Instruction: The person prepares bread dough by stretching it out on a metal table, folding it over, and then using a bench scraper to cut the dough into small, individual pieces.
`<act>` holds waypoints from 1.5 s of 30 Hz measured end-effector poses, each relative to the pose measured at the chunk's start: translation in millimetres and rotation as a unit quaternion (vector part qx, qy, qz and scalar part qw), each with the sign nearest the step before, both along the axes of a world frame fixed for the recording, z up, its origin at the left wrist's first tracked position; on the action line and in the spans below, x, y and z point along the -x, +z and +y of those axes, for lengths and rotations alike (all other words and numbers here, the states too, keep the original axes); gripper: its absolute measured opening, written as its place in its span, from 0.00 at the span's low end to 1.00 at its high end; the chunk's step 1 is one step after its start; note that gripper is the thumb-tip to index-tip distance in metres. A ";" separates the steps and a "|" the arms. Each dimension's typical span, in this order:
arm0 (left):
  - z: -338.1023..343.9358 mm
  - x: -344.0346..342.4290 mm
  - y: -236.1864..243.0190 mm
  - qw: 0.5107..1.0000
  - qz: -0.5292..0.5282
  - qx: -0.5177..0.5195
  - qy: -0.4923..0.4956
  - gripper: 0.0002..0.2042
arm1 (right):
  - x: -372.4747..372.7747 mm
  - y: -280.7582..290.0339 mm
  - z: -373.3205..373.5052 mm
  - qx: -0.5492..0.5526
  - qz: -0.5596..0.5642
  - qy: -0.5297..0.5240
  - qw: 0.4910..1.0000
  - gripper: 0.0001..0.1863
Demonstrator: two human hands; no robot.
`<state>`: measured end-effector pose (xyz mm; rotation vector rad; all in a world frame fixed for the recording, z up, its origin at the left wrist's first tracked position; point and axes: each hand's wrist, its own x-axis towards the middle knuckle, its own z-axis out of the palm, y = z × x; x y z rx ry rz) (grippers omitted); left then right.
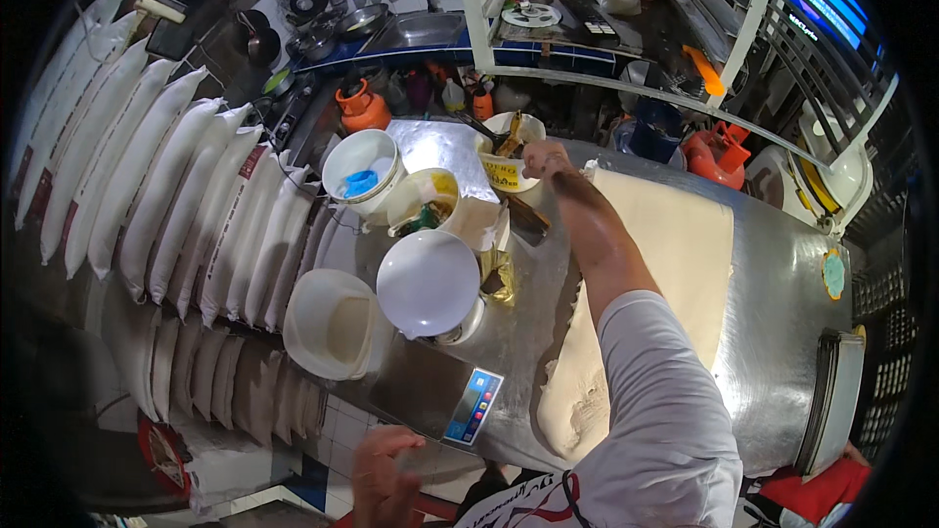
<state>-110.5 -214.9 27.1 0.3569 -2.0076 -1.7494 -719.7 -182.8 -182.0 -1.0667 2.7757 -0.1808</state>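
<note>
My right hand (546,158) reaches across the steel table to the right rim of a white tub with a yellow label (505,176). Its fingers look curled closed, and whatever they hold is hidden. Inside that tub stand some brown and yellow items (512,140). Beneath my right arm lies a broad, thick sheet of pale dough (675,235), rolled or bunched at its near end. Low in the picture, off the table's front edge, is my left hand (386,474), slightly blurred, thumb and fingers apart with nothing visible in them.
Left on the table are a white bowl (428,284), a clear plastic tub (328,323), a bucket with a blue item (362,161) and a scale with a lit panel (474,406). White sacks (186,186) stack at the left. A white metal rack (606,83) rises behind.
</note>
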 end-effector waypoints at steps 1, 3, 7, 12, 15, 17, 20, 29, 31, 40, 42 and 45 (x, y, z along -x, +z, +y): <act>-0.5 -21.6 -29.7 0.996 -0.080 -0.030 0.018 0.16 | -3.0 5.1 -5.5 -0.019 -0.013 -0.008 1.000 0.18; 11.4 -61.0 -68.9 0.930 -0.341 -0.085 0.103 0.18 | -5.1 10.5 -9.8 -0.044 -0.025 -0.017 0.999 0.19; 33.2 -133.8 -111.2 0.936 -0.345 -0.032 0.056 0.13 | -9.8 10.5 -22.4 -0.082 -0.056 -0.004 0.995 0.21; 27.5 -190.6 -140.3 0.902 -0.409 -0.134 0.039 0.16 | 26.9 -10.5 -13.4 -0.075 -0.059 -0.034 0.995 0.25; 30.9 -218.2 -139.0 0.898 -0.438 -0.016 0.029 0.18 | 14.3 -16.0 -35.4 -0.145 -0.061 -0.035 0.987 0.29; 52.1 -231.9 -132.9 0.905 -0.385 -0.145 0.112 0.21 | -3.6 -12.1 -56.5 -0.132 -0.075 -0.023 0.988 0.28; 44.1 -224.4 -145.9 0.887 -0.430 -0.132 0.100 0.21 | 11.4 -25.0 -41.2 -0.124 -0.088 -0.017 0.988 0.27; 22.2 -216.8 -170.2 0.869 -0.479 -0.101 0.072 0.22 | -3.6 -7.5 -13.3 -0.164 -0.056 0.047 0.984 0.24; 22.7 -214.1 -174.8 0.869 -0.480 -0.098 0.066 0.22 | -4.2 -3.5 -8.0 -0.179 -0.032 0.047 0.982 0.24; 34.7 -232.0 -184.2 0.863 -0.494 -0.085 0.067 0.23 | -10.7 -12.6 -21.9 -0.159 -0.089 -0.018 0.983 0.25; 35.0 -235.4 -190.7 0.864 -0.493 -0.085 0.060 0.23 | -4.5 -35.7 -18.9 -0.186 -0.066 -0.004 0.980 0.30; 35.9 -252.1 -193.9 0.863 -0.493 -0.073 0.082 0.24 | -2.1 -58.5 -30.0 -0.075 0.019 0.057 0.995 0.28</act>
